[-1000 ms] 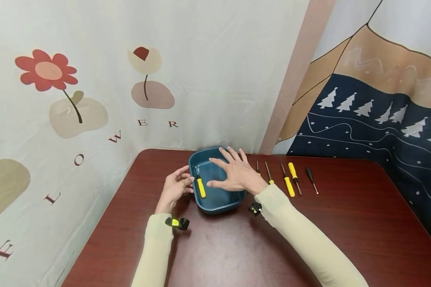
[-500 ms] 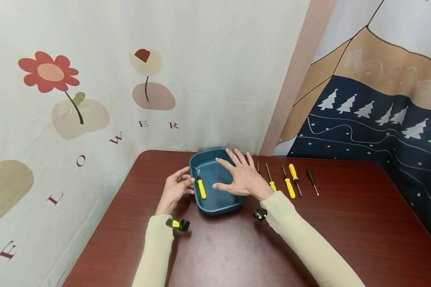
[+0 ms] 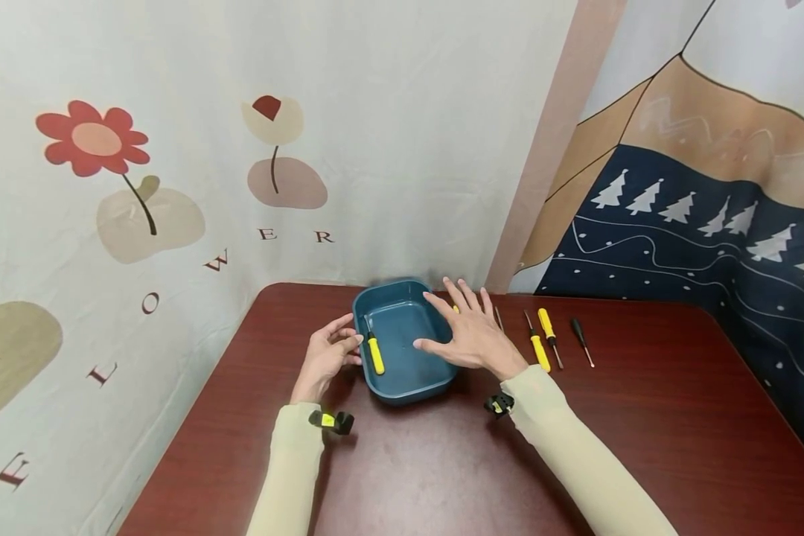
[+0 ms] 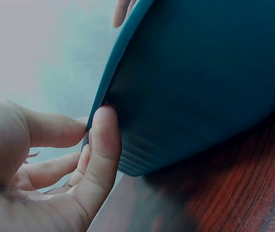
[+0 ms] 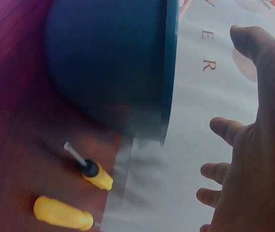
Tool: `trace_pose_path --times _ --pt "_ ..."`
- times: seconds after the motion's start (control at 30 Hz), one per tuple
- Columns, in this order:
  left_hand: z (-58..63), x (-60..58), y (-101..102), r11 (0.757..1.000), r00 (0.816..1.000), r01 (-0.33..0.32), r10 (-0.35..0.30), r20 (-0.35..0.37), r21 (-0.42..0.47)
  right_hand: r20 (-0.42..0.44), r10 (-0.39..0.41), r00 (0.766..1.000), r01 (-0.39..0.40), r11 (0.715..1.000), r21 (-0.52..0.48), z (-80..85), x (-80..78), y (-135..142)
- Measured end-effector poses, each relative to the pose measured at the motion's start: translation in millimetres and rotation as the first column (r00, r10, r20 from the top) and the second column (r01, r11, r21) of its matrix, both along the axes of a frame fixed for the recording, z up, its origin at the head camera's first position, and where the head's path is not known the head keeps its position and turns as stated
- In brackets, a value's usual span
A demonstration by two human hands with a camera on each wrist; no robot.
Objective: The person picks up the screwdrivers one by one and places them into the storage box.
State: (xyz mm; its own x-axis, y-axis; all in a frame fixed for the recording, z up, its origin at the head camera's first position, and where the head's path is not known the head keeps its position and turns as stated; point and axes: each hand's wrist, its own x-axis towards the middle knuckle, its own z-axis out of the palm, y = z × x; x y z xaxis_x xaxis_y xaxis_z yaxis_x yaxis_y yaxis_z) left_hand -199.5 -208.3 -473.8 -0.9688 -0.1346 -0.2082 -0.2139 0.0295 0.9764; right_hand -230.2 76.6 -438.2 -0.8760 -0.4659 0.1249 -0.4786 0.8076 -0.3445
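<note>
A deep blue rectangular tray (image 3: 402, 387) stands on the table. Inside, along its left wall, lies a yellow-handled screwdriver (image 3: 376, 356). My left hand (image 3: 323, 356) holds the tray's left rim; in the left wrist view its thumb meets the rim and a finger (image 4: 105, 140) lies against the outer wall. With fingers spread and nothing in it, my right hand (image 3: 472, 335) hovers over the tray's right side. It partly hides screwdrivers on the table behind it. Two yellow handles, one on a screwdriver (image 5: 98, 178) with its shaft showing, appear below the tray in the right wrist view.
Right of the tray lie two yellow-handled screwdrivers, one pointing away (image 3: 539, 350) and one pointing nearer (image 3: 546, 325). A black-handled screwdriver (image 3: 579, 333) is farther right. A printed curtain (image 3: 402, 149) hangs behind the dark red table (image 3: 402, 469).
My right hand has moved right, from over the tray's middle to its right side, fingers still spread. The left hand has kept its place at the rim.
</note>
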Motion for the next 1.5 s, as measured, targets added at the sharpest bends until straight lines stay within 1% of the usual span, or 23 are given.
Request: trace_pose_path --times 0.27,0.43,0.57,0.8,0.93,1.1,1.33,1.5 --pt "-0.3 -0.3 0.7 1.000 1.000 0.001 -0.001 -0.008 -0.013 0.012 -0.070 0.997 0.070 0.997 -0.022 -3.2 1.9 18.6" --pt "0.4 0.4 0.8 1.000 1.000 0.000 0.000 0.001 -0.027 0.036 -0.126 0.991 0.127 0.992 -0.025 -4.3 0.1 28.7" --pt "1.6 0.8 0.0 1.000 1.000 -0.004 0.004 0.003 -0.022 0.046 -0.150 0.988 0.151 0.988 -0.039 -5.9 -1.5 36.0" --pt "1.5 1.4 -0.9 1.000 1.000 -0.007 0.008 0.016 -0.016 0.029 -0.171 0.985 0.173 0.983 -0.055 -9.8 -1.7 46.8" --pt "0.3 1.5 -0.5 1.000 1.000 -0.003 0.003 0.012 -0.017 0.010 -0.194 0.981 0.194 0.980 -0.050 -11.2 -0.9 53.4" --pt "0.3 1.6 0.3 1.000 1.000 -0.001 0.001 0.008 -0.016 0.010 -0.213 0.977 0.213 0.976 -0.055 -13.3 -1.2 62.8" --pt "0.5 1.8 0.3 1.000 1.000 0.002 -0.002 0.002 -0.021 -0.013 -0.233 0.972 0.232 0.971 -0.060 -20.0 -5.0 78.2" --pt "0.6 1.1 1.0 0.999 1.000 -0.004 0.005 0.005 -0.032 -0.015 -0.250 0.968 0.248 0.965 -0.081 -24.9 -7.2 90.1"
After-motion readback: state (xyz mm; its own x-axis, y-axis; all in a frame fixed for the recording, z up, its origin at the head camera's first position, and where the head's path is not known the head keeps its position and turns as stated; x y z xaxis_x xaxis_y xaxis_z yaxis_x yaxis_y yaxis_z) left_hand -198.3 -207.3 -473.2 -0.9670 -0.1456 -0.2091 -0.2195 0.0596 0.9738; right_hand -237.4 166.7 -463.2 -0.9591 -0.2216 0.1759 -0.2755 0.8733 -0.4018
